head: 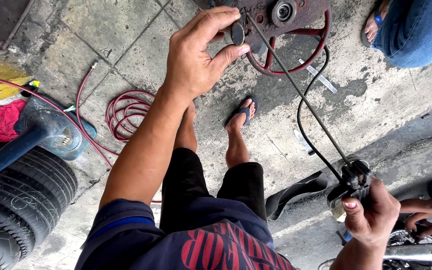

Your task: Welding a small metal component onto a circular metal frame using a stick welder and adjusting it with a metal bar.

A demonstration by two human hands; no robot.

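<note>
My left hand (pixel 201 52) is raised in front of me, thumb and fingers pinched on the dark upper end (pixel 237 32) of a thin black rod (pixel 296 90). The rod runs diagonally down to the right into a black clamp-like fitting (pixel 352 181). My right hand (pixel 371 212) grips that fitting from below, thumb up. A black cable (pixel 303 107) curves down from the top toward the fitting. Below the rod I see my black shorts and my feet in dark sandals (pixel 243 111) on the concrete.
A rusty red wheeled machine (pixel 288 30) stands at the top. A coiled red hose (pixel 126 112) lies on the concrete, with stacked tyres (pixel 21 205), a blue jack (pixel 41 132) and a red rag at left. Another person's jeans (pixel 416 30) and foot are top right; a bicycle part sits bottom right.
</note>
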